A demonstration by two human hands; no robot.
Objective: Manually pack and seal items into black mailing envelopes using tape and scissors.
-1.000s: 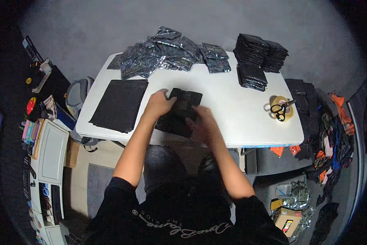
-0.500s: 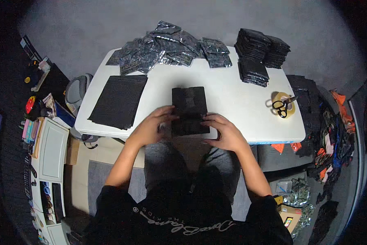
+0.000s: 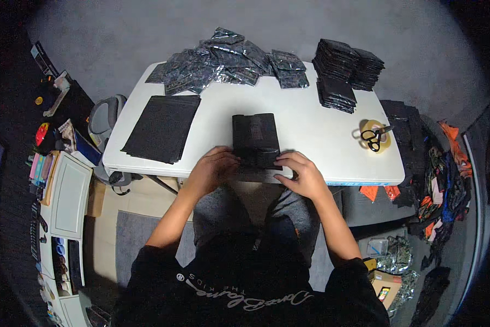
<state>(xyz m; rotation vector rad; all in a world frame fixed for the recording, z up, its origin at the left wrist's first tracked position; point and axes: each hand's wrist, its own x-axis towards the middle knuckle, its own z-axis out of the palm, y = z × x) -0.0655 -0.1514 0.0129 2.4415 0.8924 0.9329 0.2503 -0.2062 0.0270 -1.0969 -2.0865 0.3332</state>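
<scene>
A black folded sheet (image 3: 254,132), maybe fabric or thin plastic, lies near the front edge of the white table (image 3: 305,125). Its near part bulges up in a fold. My left hand (image 3: 216,168) is closed at the near left corner, its fingertips partly hidden. At the near right corner, my right hand (image 3: 305,173) grips the edge, fingers on top and thumb toward me. To the left lies a flat stack of larger black sheets (image 3: 162,128).
Shiny packets in clear wrap (image 3: 215,62) are heaped along the far edge. Folded black packs (image 3: 337,68) stand in stacks at the far right. Black-handled scissors (image 3: 373,139) rest on a roll of yellowish tape (image 3: 385,143). A white cabinet (image 3: 69,196) stands left.
The sheet's near part has been folded up and away from me, so it now looks shorter. My hands have closed on its near corners. The view has shifted slightly.
</scene>
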